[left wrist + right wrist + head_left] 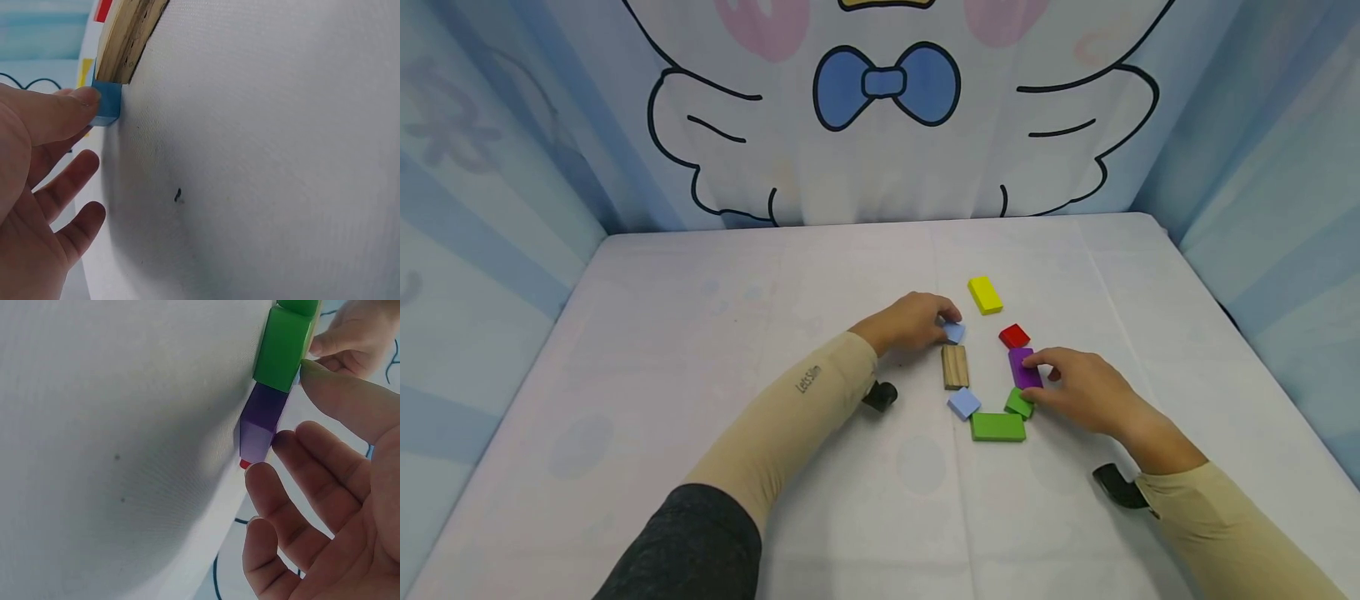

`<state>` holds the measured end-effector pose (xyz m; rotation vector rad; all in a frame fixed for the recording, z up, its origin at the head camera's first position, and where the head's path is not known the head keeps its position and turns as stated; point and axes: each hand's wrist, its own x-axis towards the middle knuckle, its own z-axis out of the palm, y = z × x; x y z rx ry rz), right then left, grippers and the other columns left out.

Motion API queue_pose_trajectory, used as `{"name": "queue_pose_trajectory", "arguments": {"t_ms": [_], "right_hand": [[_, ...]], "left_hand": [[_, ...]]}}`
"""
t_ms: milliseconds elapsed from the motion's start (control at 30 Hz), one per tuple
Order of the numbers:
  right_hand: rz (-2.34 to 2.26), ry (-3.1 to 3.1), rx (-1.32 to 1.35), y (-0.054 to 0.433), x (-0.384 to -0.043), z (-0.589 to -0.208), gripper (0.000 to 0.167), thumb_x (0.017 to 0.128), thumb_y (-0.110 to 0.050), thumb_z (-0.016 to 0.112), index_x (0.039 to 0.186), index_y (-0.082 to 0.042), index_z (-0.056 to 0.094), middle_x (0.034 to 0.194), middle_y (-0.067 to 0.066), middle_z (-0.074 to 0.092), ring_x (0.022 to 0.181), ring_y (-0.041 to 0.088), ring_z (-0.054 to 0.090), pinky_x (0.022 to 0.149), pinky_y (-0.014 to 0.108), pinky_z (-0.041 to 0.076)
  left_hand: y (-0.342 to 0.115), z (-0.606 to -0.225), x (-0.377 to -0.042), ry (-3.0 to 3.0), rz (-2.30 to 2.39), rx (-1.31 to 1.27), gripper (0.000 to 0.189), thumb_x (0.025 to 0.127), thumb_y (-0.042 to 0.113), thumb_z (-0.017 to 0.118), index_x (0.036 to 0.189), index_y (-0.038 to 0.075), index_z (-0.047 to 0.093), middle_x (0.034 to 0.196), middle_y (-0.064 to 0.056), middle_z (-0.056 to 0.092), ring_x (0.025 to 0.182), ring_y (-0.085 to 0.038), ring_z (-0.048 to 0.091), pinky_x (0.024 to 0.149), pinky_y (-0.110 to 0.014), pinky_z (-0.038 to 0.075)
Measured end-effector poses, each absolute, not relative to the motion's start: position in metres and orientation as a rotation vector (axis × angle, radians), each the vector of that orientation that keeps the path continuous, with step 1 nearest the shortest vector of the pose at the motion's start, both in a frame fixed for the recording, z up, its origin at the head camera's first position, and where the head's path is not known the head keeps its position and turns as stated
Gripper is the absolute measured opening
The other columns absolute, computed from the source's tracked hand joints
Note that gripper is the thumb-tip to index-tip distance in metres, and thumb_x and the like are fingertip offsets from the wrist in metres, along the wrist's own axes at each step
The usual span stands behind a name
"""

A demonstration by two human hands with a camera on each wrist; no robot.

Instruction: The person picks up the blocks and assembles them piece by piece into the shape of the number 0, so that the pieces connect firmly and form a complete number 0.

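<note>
My left hand [913, 322] pinches a small light blue block [954, 332] between thumb and fingers, at the far end of a wooden block [955, 367]. In the left wrist view that blue block [108, 103] touches the wood's end; the other fingers are spread apart. My right hand [1086, 387] holds a purple block [1024, 367] at its right side, thumb and a finger near its two ends. In the right wrist view the thumb lies by a green block [281, 350] that adjoins the purple block [260, 422]. A red block [1014, 336] sits beyond the purple one.
Nearer me, another light blue block [964, 403], a small green block [1019, 403] and a long green block [997, 427] continue the loose ring. A yellow block [985, 295] lies apart at the back. The white-clothed table [662, 375] ends at hanging curtains [887, 175].
</note>
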<state>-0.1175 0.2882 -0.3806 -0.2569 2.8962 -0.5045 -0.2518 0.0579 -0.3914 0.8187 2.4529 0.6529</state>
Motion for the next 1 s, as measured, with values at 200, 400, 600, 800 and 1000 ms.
{"name": "queue_pose_trajectory", "arguments": {"t_ms": [200, 400, 600, 800, 1000], "right_hand": [[-0.496, 2.900, -0.247, 0.2866, -0.1167, -0.3805, 0.046, 0.087, -0.026, 0.078, 0.125, -0.003, 0.065, 0.111, 0.017, 0.066, 0.096, 0.034, 0.061, 0.080, 0.051, 0.053], [-0.498, 2.899, -0.245, 0.2859, -0.1160, -0.3805, 0.045, 0.087, -0.026, 0.078, 0.124, -0.003, 0.065, 0.110, 0.016, 0.066, 0.095, 0.033, 0.061, 0.079, 0.050, 0.054], [-0.504, 2.907, -0.255, 0.2860, -0.1159, -0.3801, 0.044, 0.088, -0.024, 0.077, 0.124, -0.003, 0.065, 0.111, 0.016, 0.066, 0.095, 0.032, 0.061, 0.079, 0.049, 0.054], [-0.501, 2.902, -0.254, 0.2857, -0.1158, -0.3797, 0.045, 0.088, -0.025, 0.077, 0.125, -0.003, 0.065, 0.110, 0.016, 0.066, 0.095, 0.032, 0.061, 0.079, 0.049, 0.054], [-0.502, 2.902, -0.248, 0.2846, -0.1160, -0.3790, 0.045, 0.088, -0.025, 0.077, 0.125, -0.003, 0.065, 0.111, 0.017, 0.066, 0.097, 0.033, 0.061, 0.080, 0.050, 0.054]], "left_hand": [[0.0568, -0.3904, -0.2518, 2.443, 0.635, 0.829, 0.037, 0.099, 0.011, 0.065, 0.135, 0.013, 0.062, 0.135, 0.001, 0.060, 0.118, -0.013, 0.053, 0.108, -0.028, 0.038], [0.0569, -0.3908, -0.2506, 2.437, 0.637, 0.820, 0.037, 0.099, 0.011, 0.064, 0.136, 0.013, 0.061, 0.137, 0.001, 0.060, 0.120, -0.013, 0.053, 0.108, -0.028, 0.038], [0.0577, -0.3893, -0.2483, 2.443, 0.639, 0.801, 0.037, 0.100, 0.011, 0.063, 0.136, 0.013, 0.061, 0.137, 0.000, 0.060, 0.117, -0.013, 0.053, 0.107, -0.027, 0.039], [0.0567, -0.3880, -0.2472, 2.436, 0.648, 0.796, 0.037, 0.100, 0.011, 0.063, 0.137, 0.013, 0.060, 0.137, 0.000, 0.059, 0.117, -0.013, 0.053, 0.107, -0.027, 0.039], [0.0555, -0.3870, -0.2464, 2.444, 0.651, 0.804, 0.037, 0.101, 0.011, 0.062, 0.137, 0.013, 0.060, 0.138, 0.000, 0.059, 0.120, -0.014, 0.053, 0.108, -0.028, 0.038]]}}
